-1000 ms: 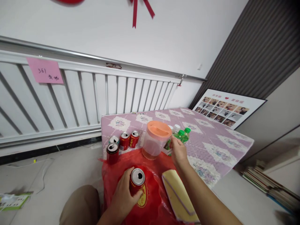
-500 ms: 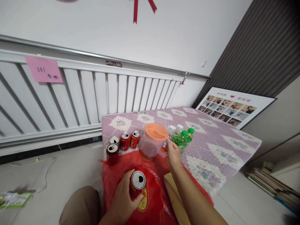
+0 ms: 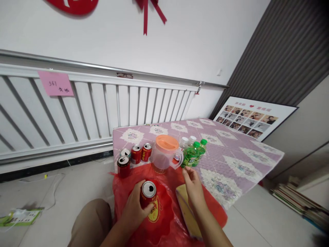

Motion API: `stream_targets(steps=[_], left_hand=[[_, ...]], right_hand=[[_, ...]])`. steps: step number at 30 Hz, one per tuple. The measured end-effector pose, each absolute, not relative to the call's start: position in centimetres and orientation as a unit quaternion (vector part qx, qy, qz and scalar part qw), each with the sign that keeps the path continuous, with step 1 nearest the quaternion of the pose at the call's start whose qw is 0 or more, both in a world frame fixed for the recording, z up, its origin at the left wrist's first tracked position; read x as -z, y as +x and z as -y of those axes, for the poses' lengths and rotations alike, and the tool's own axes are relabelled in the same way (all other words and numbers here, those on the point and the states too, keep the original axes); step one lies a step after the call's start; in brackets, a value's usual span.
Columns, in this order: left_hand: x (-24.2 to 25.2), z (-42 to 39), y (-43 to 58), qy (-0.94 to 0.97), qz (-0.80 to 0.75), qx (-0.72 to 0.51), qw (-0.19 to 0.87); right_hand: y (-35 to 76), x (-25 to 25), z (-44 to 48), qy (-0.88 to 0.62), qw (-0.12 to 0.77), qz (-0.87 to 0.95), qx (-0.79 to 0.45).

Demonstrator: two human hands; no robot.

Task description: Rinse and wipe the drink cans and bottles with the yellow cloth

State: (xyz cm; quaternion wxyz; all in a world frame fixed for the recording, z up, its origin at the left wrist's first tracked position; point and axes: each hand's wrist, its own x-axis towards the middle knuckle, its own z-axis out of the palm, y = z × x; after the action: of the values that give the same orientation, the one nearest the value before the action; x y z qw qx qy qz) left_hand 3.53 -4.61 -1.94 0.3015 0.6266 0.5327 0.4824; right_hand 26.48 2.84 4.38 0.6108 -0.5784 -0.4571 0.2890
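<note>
While the left hand [image 3: 133,208] clasps a red can [image 3: 148,195], the right hand [image 3: 193,184] hangs near-right of the pitcher [image 3: 162,157]. Whether its grip is parted, I cannot tell.

five drink cans [image 3: 147,197], two green-capped bottles [image 3: 191,157], two white-capped bottles [image 3: 183,143], one pitcher [image 3: 162,156], one pink note [image 3: 56,83]

Wears plain, muted brown trousers [image 3: 91,223], seen over one rounded knee, matt and smooth in the cloth, with the finer weave too blurred to read. Shows a bare left hand [image 3: 134,207] and a bare right hand [image 3: 193,187], narrow at the wrists, then a bare left forearm [image 3: 117,232] and right forearm [image 3: 212,224], slim, tapering toward the hands, uncovered down to the lower edge.
</note>
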Motion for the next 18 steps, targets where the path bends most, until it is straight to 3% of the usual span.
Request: stream_targets(steps=[14, 18], left_hand=[[0.9, 4.6, 3.5, 0.634, -0.546, -0.459, 0.3], [0.8, 4.8, 3.4, 0.636, -0.549, -0.454, 0.297]], right_hand=[[26.0, -3.8, 0.3, -0.531, 0.52, 0.579, -0.334], [27.3, -5.4, 0.2, -0.551, 0.495, 0.612, -0.277]])
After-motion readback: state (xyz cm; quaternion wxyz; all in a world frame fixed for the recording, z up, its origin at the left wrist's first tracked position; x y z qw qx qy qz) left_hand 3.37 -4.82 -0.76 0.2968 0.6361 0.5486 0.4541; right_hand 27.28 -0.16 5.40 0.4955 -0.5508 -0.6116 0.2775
